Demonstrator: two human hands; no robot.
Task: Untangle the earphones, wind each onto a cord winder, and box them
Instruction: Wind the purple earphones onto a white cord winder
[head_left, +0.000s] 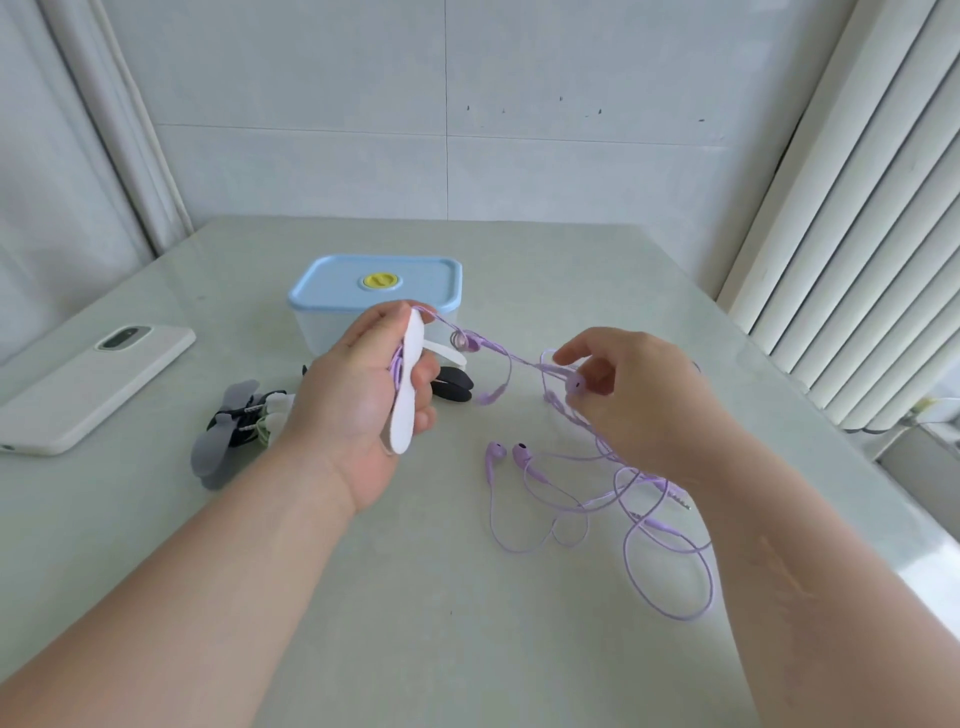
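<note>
My left hand (358, 395) grips a white cord winder (408, 395) upright above the table, with purple cord wound at its middle. From its top a purple earphone cord (501, 356) runs right to my right hand (631, 392), which pinches a purple earbud (575, 384). A second purple earbud (470, 340) hangs on the stretched cord. Below my right hand, tangled purple earphones (660, 519) lie loose on the table, two earbuds (506, 452) side by side at their left. The box (376, 299), clear with a blue lid, stands shut behind my left hand.
A white phone (91, 387) lies at the table's left edge. A grey winder (223, 434) with dark and white cords lies left of my left hand, a black winder (454, 387) behind it. White vertical blinds (857, 208) stand at the right.
</note>
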